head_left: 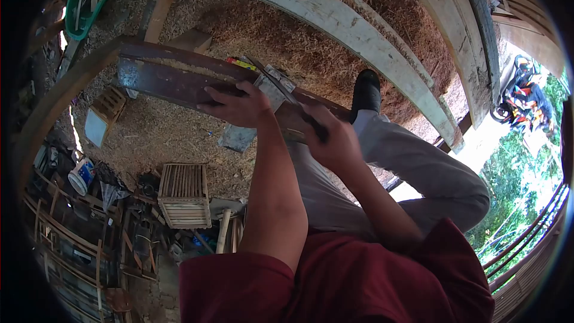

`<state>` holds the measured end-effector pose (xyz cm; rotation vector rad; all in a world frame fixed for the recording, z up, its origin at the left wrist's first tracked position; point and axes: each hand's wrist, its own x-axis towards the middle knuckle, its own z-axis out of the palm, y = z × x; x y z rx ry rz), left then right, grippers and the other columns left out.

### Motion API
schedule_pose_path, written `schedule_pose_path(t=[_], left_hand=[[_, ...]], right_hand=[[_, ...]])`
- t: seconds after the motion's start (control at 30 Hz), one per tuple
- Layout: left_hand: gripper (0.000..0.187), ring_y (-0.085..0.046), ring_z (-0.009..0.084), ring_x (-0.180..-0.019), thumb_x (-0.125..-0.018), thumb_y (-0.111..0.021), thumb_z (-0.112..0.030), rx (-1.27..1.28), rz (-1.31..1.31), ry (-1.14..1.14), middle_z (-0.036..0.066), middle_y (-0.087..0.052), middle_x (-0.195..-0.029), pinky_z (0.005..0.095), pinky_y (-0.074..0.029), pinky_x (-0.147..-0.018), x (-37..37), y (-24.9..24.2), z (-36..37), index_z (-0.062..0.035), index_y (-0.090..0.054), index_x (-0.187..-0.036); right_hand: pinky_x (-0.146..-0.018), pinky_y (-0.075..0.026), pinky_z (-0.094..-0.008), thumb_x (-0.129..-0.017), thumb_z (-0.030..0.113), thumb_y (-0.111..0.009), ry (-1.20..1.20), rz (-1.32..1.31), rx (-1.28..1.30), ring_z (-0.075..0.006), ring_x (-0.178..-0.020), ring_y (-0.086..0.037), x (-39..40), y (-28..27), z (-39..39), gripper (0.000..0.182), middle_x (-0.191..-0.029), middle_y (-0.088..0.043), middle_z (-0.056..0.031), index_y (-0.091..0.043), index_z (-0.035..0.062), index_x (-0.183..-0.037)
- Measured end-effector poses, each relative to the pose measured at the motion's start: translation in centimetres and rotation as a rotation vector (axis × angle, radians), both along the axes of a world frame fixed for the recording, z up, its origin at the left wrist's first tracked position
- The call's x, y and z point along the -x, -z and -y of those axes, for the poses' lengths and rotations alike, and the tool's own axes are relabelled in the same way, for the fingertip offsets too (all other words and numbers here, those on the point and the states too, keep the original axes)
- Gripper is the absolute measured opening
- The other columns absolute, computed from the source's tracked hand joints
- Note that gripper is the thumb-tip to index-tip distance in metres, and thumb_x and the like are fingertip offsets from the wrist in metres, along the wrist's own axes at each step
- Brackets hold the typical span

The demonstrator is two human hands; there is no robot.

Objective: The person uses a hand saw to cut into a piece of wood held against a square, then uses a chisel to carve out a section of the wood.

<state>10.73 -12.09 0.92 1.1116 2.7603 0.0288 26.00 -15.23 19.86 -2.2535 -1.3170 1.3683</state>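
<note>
A dark reddish-brown wooden board (158,81) lies across the front of my body, with a pale groove or strip of shavings along its upper part. My left hand (239,104) rests on this board with its fingers spread. My right hand (329,137) is closed round the dark handle of a long, thin metal tool (278,84), whose blade points up and left over the board. A greyish flat block (237,137) shows beneath the board near my left wrist. Behind the blade sits a small yellow and red packet (241,63).
Wood shavings (179,137) cover the ground. Long curved planks (335,30) cross the top. A slatted wooden crate (184,196), a white bucket (82,177) and a green basket (79,0) are at the left. My shod foot (366,93) is beside the board's right end.
</note>
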Motion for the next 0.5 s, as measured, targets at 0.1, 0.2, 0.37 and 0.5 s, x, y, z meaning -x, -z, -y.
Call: schedule_pose_path(t=[0.1, 0.2, 0.37, 0.5], left_hand=[[0.083, -0.037, 0.0574, -0.154, -0.099, -0.055, -0.047, -0.003, 0.013, -0.010, 0.041, -0.014, -0.172, 0.0611, -0.052, -0.113, 0.0, 0.1, -0.1, -0.0111, -0.030, -0.170], [0.082, -0.037, 0.0578, -0.154, -0.100, -0.055, -0.046, 0.020, 0.035, -0.019, 0.041, -0.013, -0.172, 0.0613, -0.052, -0.113, 0.1, -0.2, 0.3, -0.0103, -0.030, -0.170], [0.082, -0.036, 0.0586, -0.154, -0.100, -0.055, -0.045, 0.027, 0.036, -0.017, 0.042, -0.013, -0.171, 0.0620, -0.052, -0.113, -0.1, -0.3, -0.2, -0.0091, -0.030, -0.169], [0.082, -0.036, 0.0598, -0.153, -0.100, -0.055, -0.045, 0.005, 0.051, -0.015, 0.043, -0.014, -0.171, 0.0631, -0.052, -0.112, -0.1, -0.2, -0.3, -0.0090, -0.030, -0.169]], right_hand=[[-0.080, -0.064, -0.0493, -0.095, 0.021, -0.072, 0.018, -0.006, 0.020, -0.0405, -0.091, -0.078, 0.4, -1.0, -0.1, 0.039, -0.103, -0.080, -0.0180, -0.070, 0.0145, -0.133], [-0.082, -0.063, -0.0492, -0.096, 0.019, -0.072, 0.045, -0.013, 0.289, -0.0419, -0.095, -0.077, -1.0, -7.2, 0.9, 0.037, -0.104, -0.080, -0.0196, -0.070, 0.0122, -0.132], [-0.078, -0.062, -0.0523, -0.095, 0.021, -0.072, 0.035, -0.034, -0.007, -0.0428, -0.089, -0.077, 0.3, 0.2, -0.4, 0.039, -0.100, -0.079, -0.0180, -0.069, 0.0144, -0.134], [-0.080, -0.061, -0.0523, -0.097, 0.019, -0.071, 0.053, -0.028, 0.273, -0.0443, -0.092, -0.076, -0.4, -5.3, 0.1, 0.035, -0.108, -0.079, -0.0206, -0.070, 0.0122, -0.131]])
